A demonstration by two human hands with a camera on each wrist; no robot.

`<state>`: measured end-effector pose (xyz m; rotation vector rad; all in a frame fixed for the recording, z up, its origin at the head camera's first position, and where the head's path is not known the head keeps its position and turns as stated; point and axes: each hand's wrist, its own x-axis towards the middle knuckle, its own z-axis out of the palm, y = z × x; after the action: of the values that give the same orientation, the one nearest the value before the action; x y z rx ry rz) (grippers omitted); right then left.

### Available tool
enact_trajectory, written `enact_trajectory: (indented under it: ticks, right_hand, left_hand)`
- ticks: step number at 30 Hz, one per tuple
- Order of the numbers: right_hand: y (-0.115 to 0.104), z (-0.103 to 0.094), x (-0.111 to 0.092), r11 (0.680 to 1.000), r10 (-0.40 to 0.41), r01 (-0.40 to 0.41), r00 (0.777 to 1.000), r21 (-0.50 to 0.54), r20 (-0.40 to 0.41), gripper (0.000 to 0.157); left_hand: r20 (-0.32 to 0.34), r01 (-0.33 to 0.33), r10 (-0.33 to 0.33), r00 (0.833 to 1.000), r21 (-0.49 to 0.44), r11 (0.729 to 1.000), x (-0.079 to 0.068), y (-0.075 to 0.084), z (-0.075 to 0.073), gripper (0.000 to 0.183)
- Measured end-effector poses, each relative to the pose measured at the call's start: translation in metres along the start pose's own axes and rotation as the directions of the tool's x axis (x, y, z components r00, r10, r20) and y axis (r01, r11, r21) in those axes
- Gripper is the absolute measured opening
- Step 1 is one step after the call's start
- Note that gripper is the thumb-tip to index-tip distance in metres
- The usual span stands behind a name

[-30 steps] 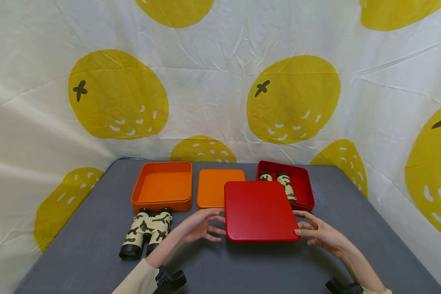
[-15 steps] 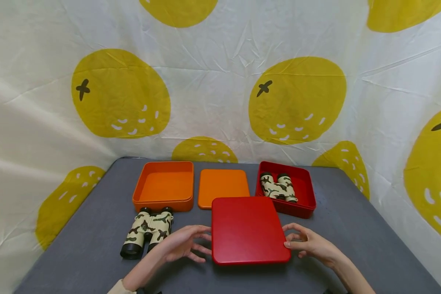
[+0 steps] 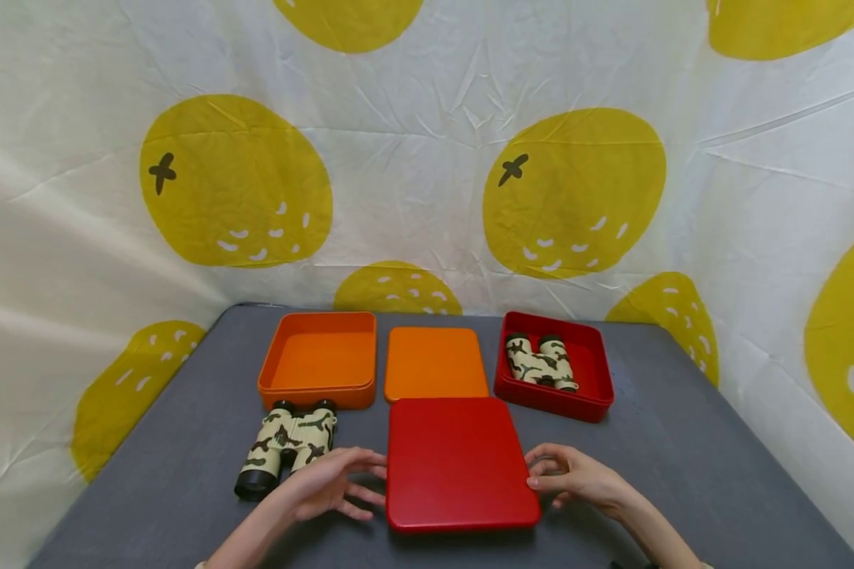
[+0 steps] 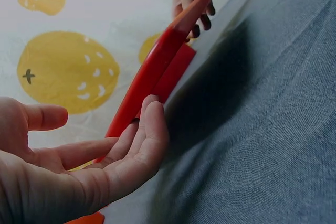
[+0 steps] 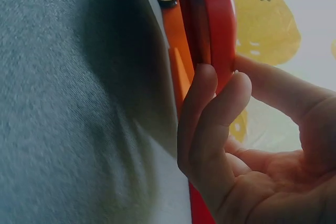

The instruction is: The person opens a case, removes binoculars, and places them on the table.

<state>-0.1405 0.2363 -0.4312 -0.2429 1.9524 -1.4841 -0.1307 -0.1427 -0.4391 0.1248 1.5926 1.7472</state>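
Note:
A square red lid (image 3: 461,466) is held level a little above the table, its shadow beneath. My right hand (image 3: 572,478) pinches its right edge, thumb on the rim and fingertips underneath, as the right wrist view shows. At the left edge, the fingers of my left hand (image 3: 327,484) reach under the lid and touch it from below, while the thumb (image 4: 47,117) stands away from it. Behind the lid to the right is a red box (image 3: 555,403) without a cover, and camouflage binoculars (image 3: 523,359) lie inside it.
A second pair of camouflage binoculars (image 3: 285,442) lies beside my left hand. Behind it stands an uncovered orange box (image 3: 327,359) with nothing inside. An orange lid (image 3: 436,363) lies flat between the two boxes. A patterned curtain (image 3: 413,190) hangs behind the grey table (image 3: 156,474).
Both hands have drawn the red lid back toward me and to the left, lowering it. The red box and the binoculars in it are now uncovered to view.

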Motion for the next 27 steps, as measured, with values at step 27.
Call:
enact_trajectory:
  ticks: [27]
  right_hand:
    - [0.009,0.016,0.02,1.0,-0.007,0.007,1.0,-0.017,-0.02,0.044]
  left_hand:
    - [-0.095,0.025,-0.028,0.995,-0.038,0.999,-0.01,-0.008,-0.004,0.055]
